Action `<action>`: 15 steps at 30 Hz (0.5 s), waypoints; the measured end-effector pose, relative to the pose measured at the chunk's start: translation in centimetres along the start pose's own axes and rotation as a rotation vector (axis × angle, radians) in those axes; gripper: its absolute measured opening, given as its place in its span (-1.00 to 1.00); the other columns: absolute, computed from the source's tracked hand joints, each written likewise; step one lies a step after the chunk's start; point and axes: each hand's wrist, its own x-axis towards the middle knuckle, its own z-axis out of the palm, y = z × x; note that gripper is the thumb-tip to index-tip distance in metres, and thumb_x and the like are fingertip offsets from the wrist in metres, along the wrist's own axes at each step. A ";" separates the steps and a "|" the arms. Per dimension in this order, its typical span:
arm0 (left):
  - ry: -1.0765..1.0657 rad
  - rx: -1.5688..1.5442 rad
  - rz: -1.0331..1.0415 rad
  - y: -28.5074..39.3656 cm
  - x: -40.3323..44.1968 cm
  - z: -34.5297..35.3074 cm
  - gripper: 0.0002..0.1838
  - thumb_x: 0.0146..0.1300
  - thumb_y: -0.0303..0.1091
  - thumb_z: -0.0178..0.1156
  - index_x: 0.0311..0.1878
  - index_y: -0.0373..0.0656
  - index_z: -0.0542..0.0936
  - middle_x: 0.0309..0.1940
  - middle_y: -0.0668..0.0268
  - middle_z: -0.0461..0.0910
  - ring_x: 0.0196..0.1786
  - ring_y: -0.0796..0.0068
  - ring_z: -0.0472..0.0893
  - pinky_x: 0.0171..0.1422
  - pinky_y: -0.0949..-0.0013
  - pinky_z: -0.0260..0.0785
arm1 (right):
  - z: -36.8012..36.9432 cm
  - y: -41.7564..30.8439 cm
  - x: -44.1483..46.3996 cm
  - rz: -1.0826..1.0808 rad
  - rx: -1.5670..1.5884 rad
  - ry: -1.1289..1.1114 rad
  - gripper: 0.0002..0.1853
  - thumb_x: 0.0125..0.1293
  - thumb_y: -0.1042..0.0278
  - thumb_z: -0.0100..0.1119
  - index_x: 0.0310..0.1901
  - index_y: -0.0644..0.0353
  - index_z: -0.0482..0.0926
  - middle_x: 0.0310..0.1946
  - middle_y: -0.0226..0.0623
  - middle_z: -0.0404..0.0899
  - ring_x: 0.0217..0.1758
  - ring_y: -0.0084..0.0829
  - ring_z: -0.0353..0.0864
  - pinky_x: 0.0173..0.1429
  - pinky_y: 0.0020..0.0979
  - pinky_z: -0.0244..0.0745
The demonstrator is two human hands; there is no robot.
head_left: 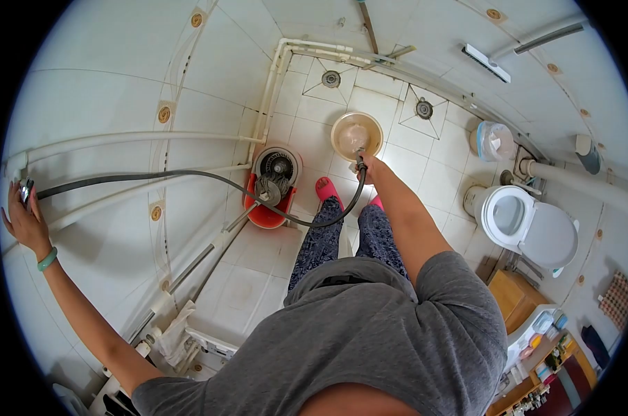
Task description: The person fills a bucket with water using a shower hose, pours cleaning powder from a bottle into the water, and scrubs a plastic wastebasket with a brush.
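Observation:
My left hand (28, 220) reaches to the left wall, its fingers around a chrome tap (26, 191). From the tap a dark grey hose (189, 173) loops across the room to my right side. My right hand (371, 169) is closed around the hose's end, just over the near rim of a beige basin (337, 134). Inside the basin is some water, with a pale patch under the nozzle. Left of my feet stands a red and grey mop bucket (265, 218), with a grey mop head (272, 188) lying across it.
Two floor drains (331, 79) (424, 108) lie beyond the basin. A toilet (529, 222) with its lid up stands right, near a lined waste bin (493, 141). White pipes (141, 139) run along the left wall. A squeegee (486, 62) hangs on the far right wall.

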 end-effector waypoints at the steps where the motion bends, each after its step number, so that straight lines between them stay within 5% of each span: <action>1: 0.014 -0.010 -0.005 0.0 0.0 0.0 -0.65 0.27 -0.09 0.17 0.05 0.00 0.53 0.10 0.47 0.55 0.08 0.53 0.56 0.39 0.24 0.07 | -0.2 -0.1 0.7 0.005 -0.028 -0.026 -0.59 0.29 -0.22 -0.09 -0.45 -0.04 0.34 -0.71 -0.49 0.38 -0.70 -0.48 0.26 -0.56 -0.39 0.19; 2: 0.022 -0.015 -0.008 0.0 0.1 0.0 -0.65 0.27 -0.08 0.17 0.05 0.01 0.53 0.10 0.48 0.56 0.07 0.53 0.56 0.39 0.24 0.07 | -0.3 -0.2 1.2 0.010 -0.055 -0.053 -0.59 0.28 -0.24 -0.13 -0.48 -0.08 0.33 -0.74 -0.52 0.38 -0.67 -0.46 0.30 -0.43 -0.34 0.25; 12: 0.071 -0.004 -0.062 0.7 0.5 0.3 -0.65 0.23 -0.04 0.20 -0.01 0.02 0.56 0.06 0.55 0.59 -0.06 0.58 0.62 0.36 0.27 0.12 | -0.1 -0.5 1.1 0.000 -0.041 -0.020 -0.60 0.28 -0.23 -0.12 -0.49 -0.10 0.33 -0.70 -0.53 0.41 -0.65 -0.48 0.35 -0.36 -0.35 0.24; 14: 0.087 0.031 -0.022 0.6 0.7 0.0 -0.67 0.22 -0.04 0.20 -0.03 0.01 0.56 0.05 0.56 0.59 -0.06 0.59 0.62 0.35 0.28 0.13 | 0.3 -0.7 -1.0 0.007 0.018 0.013 -0.59 0.34 -0.17 -0.11 -0.46 -0.02 0.33 -0.70 -0.45 0.35 -0.74 -0.50 0.19 -0.66 -0.42 0.09; 15: 0.092 0.043 -0.009 0.6 0.7 0.0 -0.67 0.22 -0.04 0.20 -0.04 0.01 0.56 0.05 0.56 0.59 -0.07 0.59 0.62 0.35 0.28 0.13 | 0.4 -0.7 -1.5 0.005 0.012 0.012 -0.59 0.34 -0.17 -0.11 -0.46 -0.02 0.33 -0.70 -0.45 0.35 -0.74 -0.50 0.19 -0.66 -0.42 0.09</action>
